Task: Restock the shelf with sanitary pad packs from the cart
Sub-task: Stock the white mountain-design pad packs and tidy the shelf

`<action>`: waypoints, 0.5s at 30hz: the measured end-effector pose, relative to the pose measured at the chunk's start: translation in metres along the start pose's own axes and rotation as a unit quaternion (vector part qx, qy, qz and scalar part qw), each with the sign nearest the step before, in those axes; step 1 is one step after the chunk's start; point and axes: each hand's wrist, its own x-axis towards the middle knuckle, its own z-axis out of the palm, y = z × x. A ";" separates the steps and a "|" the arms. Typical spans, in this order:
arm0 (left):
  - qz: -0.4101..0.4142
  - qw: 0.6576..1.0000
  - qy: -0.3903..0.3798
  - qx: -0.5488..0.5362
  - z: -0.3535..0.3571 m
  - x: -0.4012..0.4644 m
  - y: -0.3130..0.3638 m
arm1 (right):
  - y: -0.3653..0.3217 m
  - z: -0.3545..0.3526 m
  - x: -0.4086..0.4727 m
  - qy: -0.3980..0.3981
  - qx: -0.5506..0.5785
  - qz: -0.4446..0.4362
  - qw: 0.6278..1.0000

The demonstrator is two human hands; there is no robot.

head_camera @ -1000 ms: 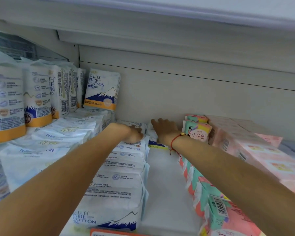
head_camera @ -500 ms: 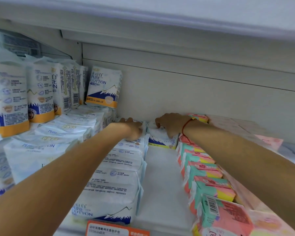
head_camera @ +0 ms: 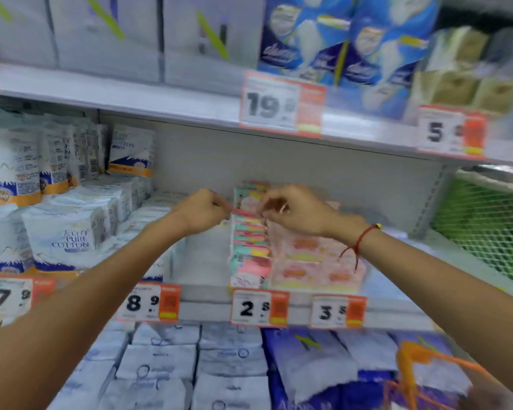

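My left hand and my right hand hover close together in front of the middle shelf, and neither holds a pack. The left hand's fingers are curled in; the right hand's fingers are loosely spread near the top of a row of small pink-and-teal packs. White "Pure Cotton" pad packs are stacked at the left of the shelf. My left forearm hides most of the flat white packs beside the open lane. The picture is blurred by motion.
Pale pink packs lie right of the small row. Blue packs stand on the upper shelf, white and blue packs on the lower one. An orange basket rim shows at bottom right, green mesh at right.
Both hands have drawn back from the rear of the shelf to its front. The view has pulled back and now takes in the shelves above and below.
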 end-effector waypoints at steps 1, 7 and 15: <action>0.011 1.000 -0.015 -0.014 0.008 -0.013 0.011 | 0.002 -0.005 -0.022 0.006 0.016 0.012 1.000; 0.055 0.991 -0.108 -0.058 0.094 -0.077 0.069 | 0.019 -0.020 -0.152 -0.051 0.054 0.103 0.992; 0.153 0.981 -0.117 0.000 0.226 -0.135 0.143 | 0.069 -0.018 -0.289 -0.167 0.003 0.223 0.960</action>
